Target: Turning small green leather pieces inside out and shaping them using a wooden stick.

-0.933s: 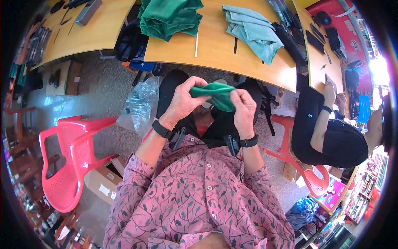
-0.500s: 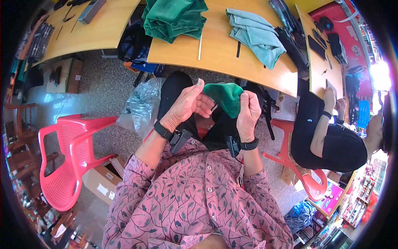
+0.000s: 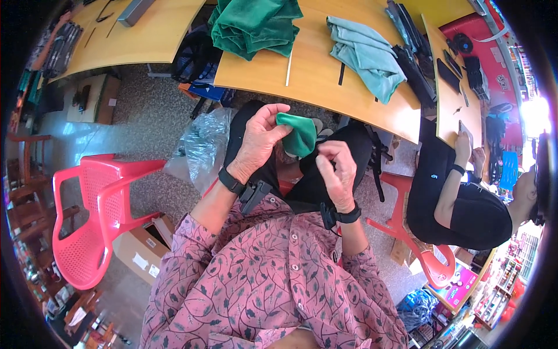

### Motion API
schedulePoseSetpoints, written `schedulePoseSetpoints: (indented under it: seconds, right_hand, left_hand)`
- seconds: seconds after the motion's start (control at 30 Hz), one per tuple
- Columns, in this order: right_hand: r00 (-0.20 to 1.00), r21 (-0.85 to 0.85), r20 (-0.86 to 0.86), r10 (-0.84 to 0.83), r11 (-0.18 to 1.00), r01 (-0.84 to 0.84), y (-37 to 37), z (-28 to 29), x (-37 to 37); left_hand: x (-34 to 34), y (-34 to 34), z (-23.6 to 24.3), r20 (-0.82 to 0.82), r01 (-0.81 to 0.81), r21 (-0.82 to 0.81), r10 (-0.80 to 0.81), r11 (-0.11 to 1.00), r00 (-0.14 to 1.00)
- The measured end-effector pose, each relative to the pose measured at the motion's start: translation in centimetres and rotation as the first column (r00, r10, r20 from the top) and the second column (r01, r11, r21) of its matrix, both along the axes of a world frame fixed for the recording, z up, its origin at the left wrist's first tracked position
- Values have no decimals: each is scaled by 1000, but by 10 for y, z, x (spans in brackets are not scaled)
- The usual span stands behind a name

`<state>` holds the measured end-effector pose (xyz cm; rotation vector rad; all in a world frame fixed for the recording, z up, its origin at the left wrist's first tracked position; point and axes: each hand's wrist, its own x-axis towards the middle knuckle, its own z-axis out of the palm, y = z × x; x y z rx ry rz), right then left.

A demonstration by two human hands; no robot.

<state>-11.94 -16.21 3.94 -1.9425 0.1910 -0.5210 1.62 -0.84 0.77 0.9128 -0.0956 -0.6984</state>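
A small piece of shiny green velvet cloth (image 3: 300, 136) hangs above my lap. My left hand (image 3: 260, 139) pinches its upper left edge between thumb and fingers. To the right of the cloth, my right hand (image 3: 338, 173) is held up with its fingers loosely bent and the thumb apart from them. Nothing shows in that hand, and it does not touch the cloth. Both wrists wear black bands with small devices on them.
Ahead, a wooden table (image 3: 256, 75) bears a folded green velvet pile (image 3: 256, 29) and a pale green cloth (image 3: 369, 58). A pink plastic chair (image 3: 96, 221) and a cardboard box (image 3: 142, 253) stand at left, near a clear plastic bag (image 3: 200, 145). A person in black (image 3: 471, 212) sits at right.
My right hand has let go of the green cloth and moved slightly left and down. The cloth now hangs from my left hand alone, which has closed on it and moved up a little.
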Motion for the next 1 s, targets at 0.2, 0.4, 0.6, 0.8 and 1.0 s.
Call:
schedulePoseSetpoints:
  seconds: [0.2, 0.4, 0.6, 0.8, 1.0]
  right_hand:
    - [996, -140, 22, -83, 986, 85, 12, 16, 25]
    - [969, -43, -154, -193, 981, 189, 6, -7, 20]
    - [944, 56, -210, -255, 961, 272, 8, -10, 20]
    - [949, -30, -152, -276, 961, 274, 13, -8, 23]
    - [978, -176, 131, -160, 967, 182, 25, 0, 28]
  left_hand:
    - [-11, -4, 1, 176, 61, 174, -92, 983, 980]
    - [-6, -3, 9, 152, 161, 161, -185, 974, 971]
    - [-12, -5, 10, 621, -274, 404, -41, 873, 783]
    - [-24, -8, 21, 717, -255, 370, -100, 893, 690]
    - [-30, -11, -7, 452, 25, 385, -212, 923, 866]
